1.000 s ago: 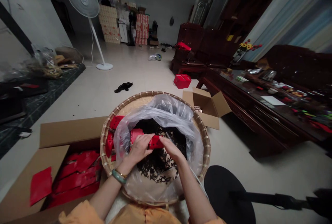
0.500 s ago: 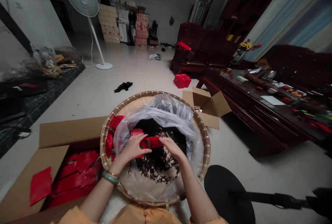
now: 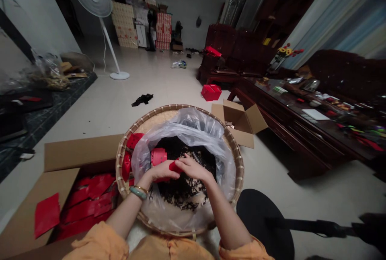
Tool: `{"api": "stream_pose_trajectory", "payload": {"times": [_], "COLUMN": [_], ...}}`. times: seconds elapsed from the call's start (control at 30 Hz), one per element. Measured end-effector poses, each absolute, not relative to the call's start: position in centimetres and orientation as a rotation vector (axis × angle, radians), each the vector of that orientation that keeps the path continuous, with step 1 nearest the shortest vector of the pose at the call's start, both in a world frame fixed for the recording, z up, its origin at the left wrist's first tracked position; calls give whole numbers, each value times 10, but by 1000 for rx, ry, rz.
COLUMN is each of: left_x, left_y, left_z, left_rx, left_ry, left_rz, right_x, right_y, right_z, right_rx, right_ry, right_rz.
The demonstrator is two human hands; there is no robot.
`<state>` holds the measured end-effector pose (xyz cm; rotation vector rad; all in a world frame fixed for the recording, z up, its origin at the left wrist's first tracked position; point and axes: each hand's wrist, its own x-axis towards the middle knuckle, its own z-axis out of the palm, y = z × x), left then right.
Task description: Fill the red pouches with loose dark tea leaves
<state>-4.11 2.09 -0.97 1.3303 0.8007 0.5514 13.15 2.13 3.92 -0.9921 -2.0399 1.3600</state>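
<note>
My left hand (image 3: pixel 164 170) and my right hand (image 3: pixel 195 170) meet over a wide round bamboo basket (image 3: pixel 240 167), both closed on a small red packet (image 3: pixel 175 166). The fingers cover much of the packet. Beneath them, an open clear plastic bag (image 3: pixel 199 121) lines the basket and holds dark, twisted dry leaves (image 3: pixel 177 195) that look like tea. Pinkish-red packets (image 3: pixel 159 156) lie on the leaves beside my left hand. A thin, dark metallic tool (image 3: pixel 196 156) lies in the leaves just beyond my right hand. More red packets (image 3: pixel 126 163) sit between bag and basket rim.
An open carton (image 3: pixel 62 185) of red packets stands at left. A smaller open carton (image 3: pixel 241 121) and a red box (image 3: pixel 211 92) are ahead right, beside a dark wooden table (image 3: pixel 277 131). A black round base (image 3: pixel 262 224) lies at right; a white fan (image 3: pixel 120 75) stands farther off.
My hands have come closer together, the right one moving left over the red packet, so less of it shows. The view has shifted slightly.
</note>
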Motion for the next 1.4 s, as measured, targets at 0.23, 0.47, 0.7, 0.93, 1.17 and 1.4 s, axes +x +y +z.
{"api": "stream_pose_trajectory", "payload": {"times": [0.23,0.47,0.7,0.93,1.17,1.4], "left_x": [-61,-66,-65,-73,-72,-67], "left_y": [13,10,12,14,13,0], "left_z": [-8,1,-9,-17,-16,-21], "left_rx": [830,590,531,605,580,595], "left_ry": [970,1030,1078,1073,1122,1086], "left_rz": [821,1014,1086,1095,1142,1180], "right_x": [147,155,135,120,115,111], "right_y": [18,-29,-16,17,23,16], "right_z": [16,-61,-77,-74,-84,-76], "right_rx": [-1142,-1517,-1376,-1103,-990,-1194], "right_ry": [-1469,-2287,-2565,-2628,-2658,-1647], "right_rz": [1268,800,380,275,323,1061]}}
